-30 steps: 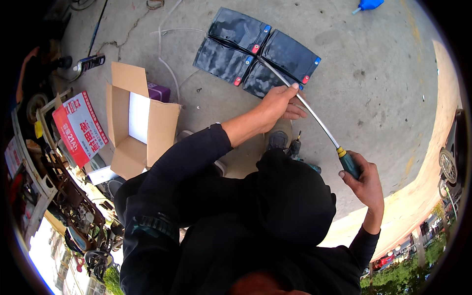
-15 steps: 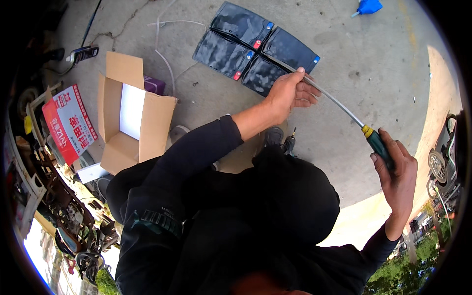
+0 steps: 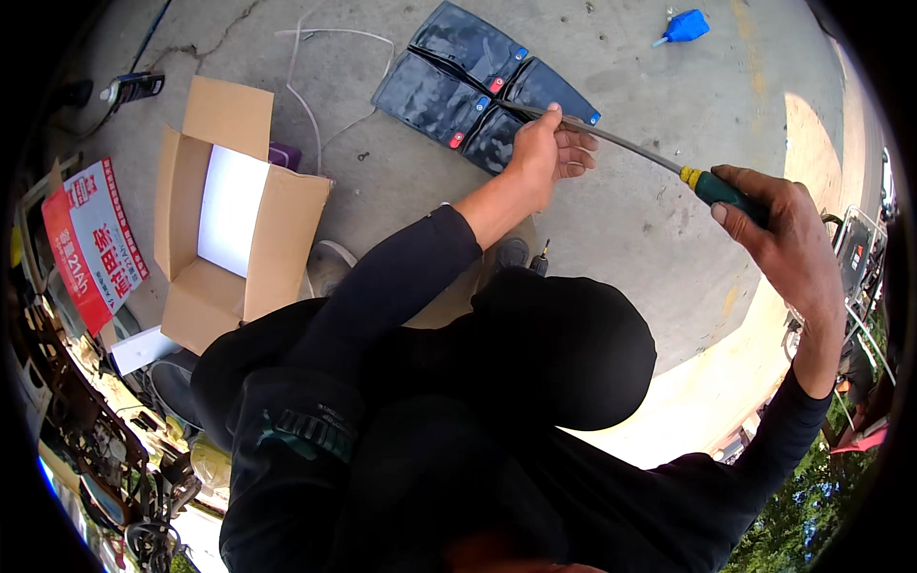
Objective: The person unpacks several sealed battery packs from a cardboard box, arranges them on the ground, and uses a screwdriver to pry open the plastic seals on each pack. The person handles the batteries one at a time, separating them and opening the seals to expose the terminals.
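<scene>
Four black batteries point(image 3: 426, 95) with red and blue terminals lie grouped on the concrete floor. A long screwdriver point(image 3: 638, 147) with a green and yellow handle reaches into the seam between them; its tip is hidden there. My left hand point(image 3: 546, 153) grips the shaft near the batteries, thumb on top, fingers curled loosely beneath. At the other end, my right hand point(image 3: 783, 229) is closed round the handle.
An open cardboard box point(image 3: 285, 239), a red-and-white carton point(image 3: 91, 248) and a spray can point(image 3: 134, 86) are left. A blue bottle point(image 3: 686, 26) lies far right. A drill point(image 3: 540, 261) sits near my shoe. Metal clutter lines both sides.
My right hand has swung outward and then up to the right with the handle, laying the screwdriver at a flatter angle. My left hand has risen slightly along with it.
</scene>
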